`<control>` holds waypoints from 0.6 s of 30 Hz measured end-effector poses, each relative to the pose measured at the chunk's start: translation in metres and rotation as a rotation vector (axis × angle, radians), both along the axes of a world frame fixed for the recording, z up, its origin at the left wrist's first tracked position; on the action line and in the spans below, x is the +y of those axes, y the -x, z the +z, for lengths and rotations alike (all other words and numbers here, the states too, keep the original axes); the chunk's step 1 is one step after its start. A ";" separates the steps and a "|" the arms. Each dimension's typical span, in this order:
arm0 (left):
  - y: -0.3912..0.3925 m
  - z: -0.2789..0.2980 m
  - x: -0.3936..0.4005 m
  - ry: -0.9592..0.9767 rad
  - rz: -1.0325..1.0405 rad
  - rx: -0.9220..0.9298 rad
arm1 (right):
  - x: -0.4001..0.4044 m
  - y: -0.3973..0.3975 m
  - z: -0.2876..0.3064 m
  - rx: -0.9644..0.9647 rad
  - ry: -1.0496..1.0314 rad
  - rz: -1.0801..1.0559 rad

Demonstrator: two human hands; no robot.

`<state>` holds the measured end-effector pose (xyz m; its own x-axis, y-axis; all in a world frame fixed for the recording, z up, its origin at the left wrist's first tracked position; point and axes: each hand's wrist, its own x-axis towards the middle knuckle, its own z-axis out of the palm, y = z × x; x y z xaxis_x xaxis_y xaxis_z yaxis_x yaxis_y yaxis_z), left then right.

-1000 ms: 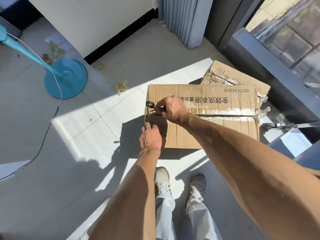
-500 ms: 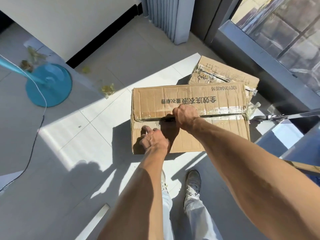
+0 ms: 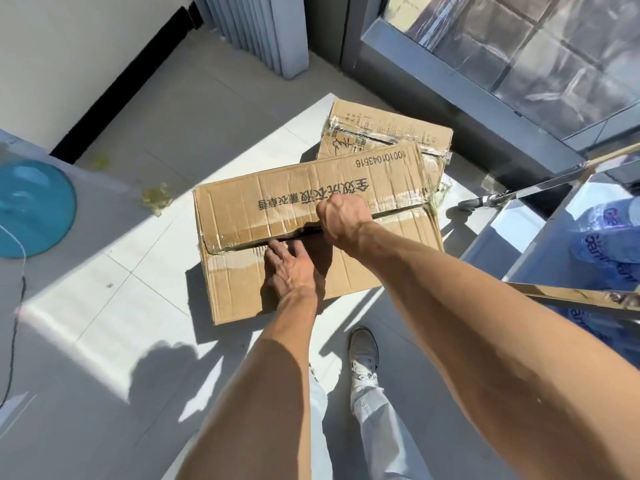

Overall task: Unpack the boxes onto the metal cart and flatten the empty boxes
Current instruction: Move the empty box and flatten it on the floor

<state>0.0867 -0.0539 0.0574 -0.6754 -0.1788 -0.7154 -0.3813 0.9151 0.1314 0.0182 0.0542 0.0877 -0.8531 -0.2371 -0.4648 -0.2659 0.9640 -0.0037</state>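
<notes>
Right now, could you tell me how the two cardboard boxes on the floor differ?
The near box is under both hands, and its taped top seam is split; the far box is untouched and mostly hidden behind it. The near box shows a line of large print, the far box a printed label grid. Both are brown, creased and wrapped in clear tape.

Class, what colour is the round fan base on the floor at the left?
Teal blue, seen in the head view: the fan base.
</notes>
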 end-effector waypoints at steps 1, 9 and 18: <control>0.001 -0.001 0.003 0.036 -0.020 -0.001 | 0.008 -0.002 0.001 0.008 -0.008 -0.013; 0.007 0.002 0.016 0.182 -0.017 -0.124 | 0.043 -0.007 -0.003 0.015 -0.132 -0.062; 0.005 0.001 0.011 0.310 -0.195 -0.155 | 0.064 -0.012 -0.009 0.041 -0.157 -0.095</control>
